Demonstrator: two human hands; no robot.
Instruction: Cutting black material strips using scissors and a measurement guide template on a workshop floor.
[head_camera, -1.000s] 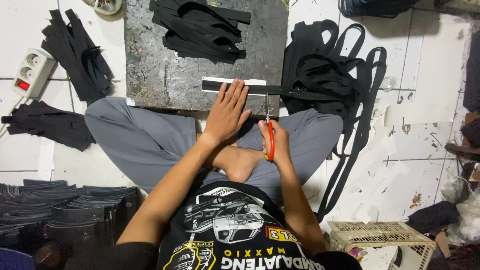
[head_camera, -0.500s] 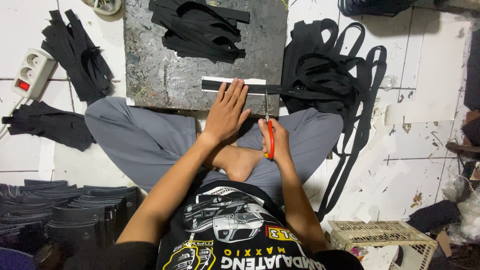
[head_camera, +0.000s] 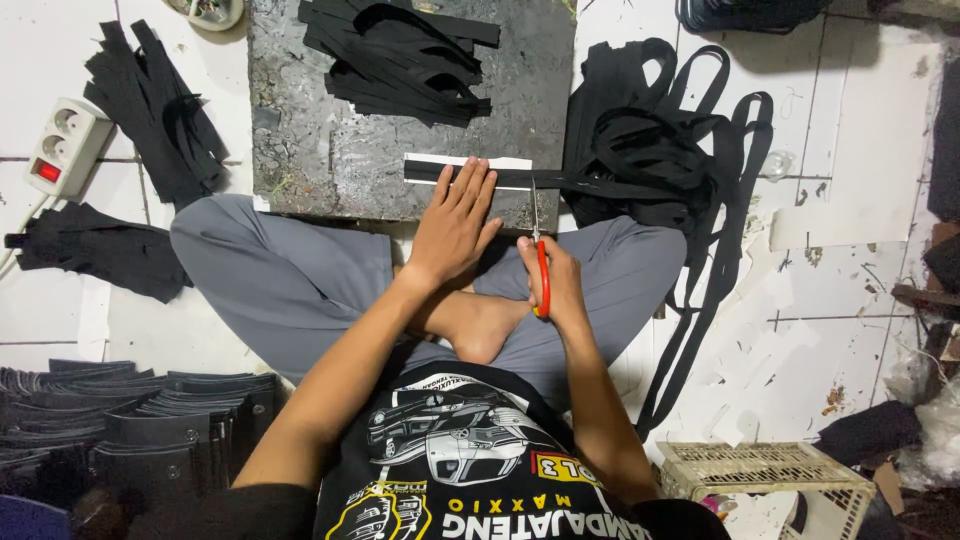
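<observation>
My left hand (head_camera: 455, 225) lies flat, fingers spread, pressing a black strap (head_camera: 430, 172) onto a white paper strip (head_camera: 510, 163) at the near edge of a dark stone slab (head_camera: 320, 140). My right hand (head_camera: 552, 280) grips red-handled scissors (head_camera: 540, 250), blades pointing up at the strap just right of my left fingers. The strap runs on rightward into a big tangle of black webbing (head_camera: 650, 140). A pile of cut black strips (head_camera: 400, 55) sits at the slab's far side.
I sit cross-legged in grey trousers (head_camera: 290, 280) on a white tiled floor. More cut strips (head_camera: 150, 105) and black fabric (head_camera: 95, 250) lie left, beside a white power strip (head_camera: 60, 145). Stacked dark pieces (head_camera: 130, 420) sit lower left; a woven basket (head_camera: 770, 475) lower right.
</observation>
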